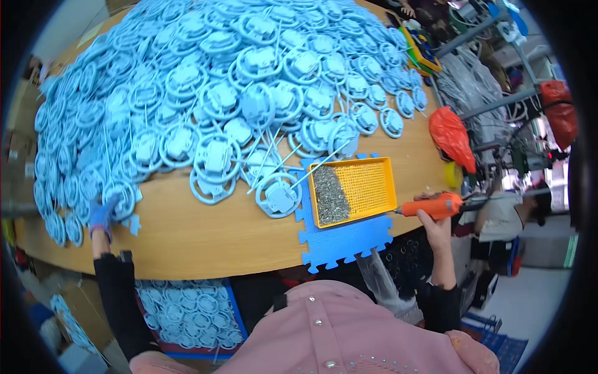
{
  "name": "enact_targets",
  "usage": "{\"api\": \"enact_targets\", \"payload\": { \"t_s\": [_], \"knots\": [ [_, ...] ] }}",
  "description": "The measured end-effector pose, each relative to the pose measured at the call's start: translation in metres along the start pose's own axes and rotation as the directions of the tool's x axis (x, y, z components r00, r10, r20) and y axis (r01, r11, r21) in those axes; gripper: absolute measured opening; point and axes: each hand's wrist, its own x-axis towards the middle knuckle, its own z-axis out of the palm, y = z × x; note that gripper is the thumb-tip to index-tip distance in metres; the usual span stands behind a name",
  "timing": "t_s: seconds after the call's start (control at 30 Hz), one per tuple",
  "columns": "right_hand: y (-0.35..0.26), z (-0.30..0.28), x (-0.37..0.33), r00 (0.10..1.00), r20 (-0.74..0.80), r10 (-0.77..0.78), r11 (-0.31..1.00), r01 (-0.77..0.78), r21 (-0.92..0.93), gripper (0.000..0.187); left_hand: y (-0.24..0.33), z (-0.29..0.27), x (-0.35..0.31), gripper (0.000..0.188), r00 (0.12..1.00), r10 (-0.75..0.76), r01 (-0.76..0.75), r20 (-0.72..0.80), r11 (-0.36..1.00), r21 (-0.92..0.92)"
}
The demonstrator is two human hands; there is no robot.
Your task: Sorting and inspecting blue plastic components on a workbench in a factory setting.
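Note:
My left hand (101, 219), in a blue glove, is at the left end of the table. Its fingers close on the edge of a light blue plastic ring-shaped part (119, 198) at the foot of a big heap of the same parts (187, 78). In my right hand (436, 228) is an orange electric screwdriver (434, 206), its tip pointing left at the right wall of a yellow tray (393, 187). Small metal screws (330, 194) lie piled in the tray's left half. One ring part (278, 196) with a thin stem lies just left of the tray.
Under the tray lies a blue foam mat (346, 242) on the wooden table (205, 246). A crate (232, 305) of similar parts stands below the table edge. Red plastic bags (451, 134) and metal rack bars (498, 103) are at the right.

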Motion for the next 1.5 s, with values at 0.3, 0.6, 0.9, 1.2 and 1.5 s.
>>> {"api": "enact_targets", "payload": {
  "t_s": [0.3,0.6,0.9,1.2,1.5],
  "knots": [
    [-0.006,0.021,-0.024,0.967,-0.249,0.056,0.997,-0.069,-0.045,0.049,0.032,-0.005,-0.056,0.055,0.966,0.058,0.053,0.251,0.91,-0.412],
    [-0.103,0.247,-0.011,0.842,0.532,0.087,0.959,0.074,-0.274,0.037,0.035,-0.011,-0.157,0.059,0.942,0.158,0.262,0.297,0.211,-0.942],
    [-0.135,0.525,0.075,0.4,0.777,-0.486,0.14,0.913,-0.382,0.085,0.07,0.023,-0.155,0.062,0.953,0.14,0.241,0.268,0.186,-0.953],
    [-0.134,0.466,0.14,0.577,0.769,-0.275,0.16,0.816,-0.555,0.086,0.033,0.008,-0.12,0.066,0.962,0.105,0.226,0.251,0.201,-0.953],
    [-0.19,0.482,0.109,0.545,0.809,-0.219,0.256,0.832,-0.491,0.06,0.02,0.013,-0.117,0.064,0.958,0.07,0.271,0.277,0.093,-0.958]
  ]
}}
